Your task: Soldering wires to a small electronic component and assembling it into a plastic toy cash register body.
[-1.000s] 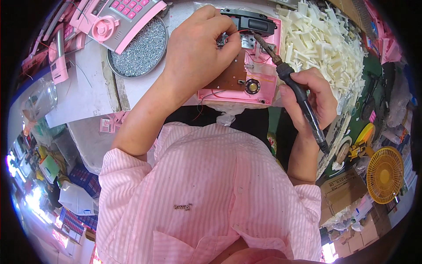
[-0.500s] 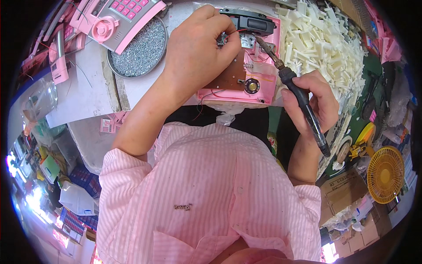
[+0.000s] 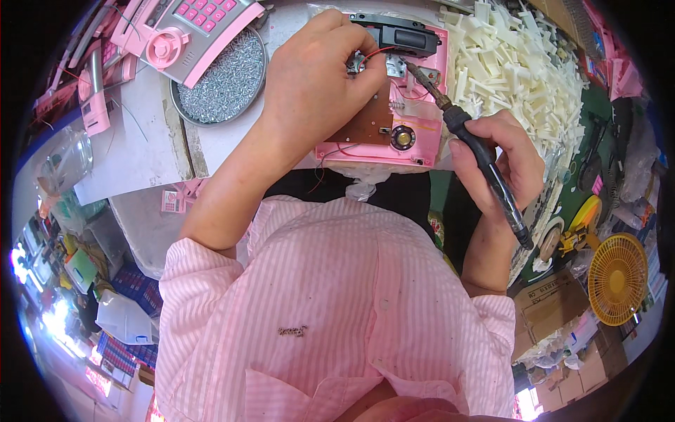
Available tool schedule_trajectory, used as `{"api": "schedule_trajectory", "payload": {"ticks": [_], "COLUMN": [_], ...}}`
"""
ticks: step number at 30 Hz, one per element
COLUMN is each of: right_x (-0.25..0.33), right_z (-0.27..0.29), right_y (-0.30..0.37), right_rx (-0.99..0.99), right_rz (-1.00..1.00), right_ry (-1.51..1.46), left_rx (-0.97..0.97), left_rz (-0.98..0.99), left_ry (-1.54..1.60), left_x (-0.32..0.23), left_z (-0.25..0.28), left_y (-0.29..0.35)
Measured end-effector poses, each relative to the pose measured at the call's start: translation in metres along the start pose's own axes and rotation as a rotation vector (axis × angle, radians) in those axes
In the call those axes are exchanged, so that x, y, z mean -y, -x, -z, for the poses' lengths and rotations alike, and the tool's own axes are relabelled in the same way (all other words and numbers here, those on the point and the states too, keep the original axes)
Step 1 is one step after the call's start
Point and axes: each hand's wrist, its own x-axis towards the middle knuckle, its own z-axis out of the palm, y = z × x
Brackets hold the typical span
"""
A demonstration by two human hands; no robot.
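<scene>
A pink telephone housing [image 3: 430, 146] lies open, inside up, on the bench in front of me. In it are a brown circuit board [image 3: 365, 123], a small round speaker [image 3: 403, 138] and, along the far edge, a black plastic part [image 3: 408, 36]. Over the board's left side, my left hand [image 3: 316, 77] pinches a thin red wire [image 3: 380, 50], which arches toward the black part; the fingertips are partly hidden. My right hand [image 3: 503, 158] grips a soldering iron [image 3: 485, 151] by its black handle. Its tip is at a small metal plate [image 3: 396, 67] below the black part.
A round tray [image 3: 184, 112] of small metal screws stands left, with a pink-and-grey telephone shell [image 3: 190, 35] overlapping it. White plastic pieces [image 3: 503, 77] are heaped right of the housing. Farther right are a yellow fan [image 3: 616, 280] and a cardboard box [image 3: 552, 309].
The soldering iron's tip has shifted slightly left, toward my left fingers. The red wire now arches more visibly. My left hand has hardly moved.
</scene>
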Motion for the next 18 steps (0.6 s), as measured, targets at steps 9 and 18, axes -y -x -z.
{"api": "schedule_trajectory", "payload": {"ticks": [9, 18], "right_x": [0.004, 0.003], "right_z": [-0.003, -0.004], "right_y": [-0.008, -0.012], "right_rx": [0.043, 0.024], "right_rz": [-0.008, -0.018], "right_ry": [0.024, 0.017], "left_rx": [-0.021, 0.018], "left_rz": [-0.002, 0.080], "left_ry": [0.038, 0.066], "left_x": [0.003, -0.010], "left_z": [-0.005, 0.000], "left_y": [0.001, -0.003]}}
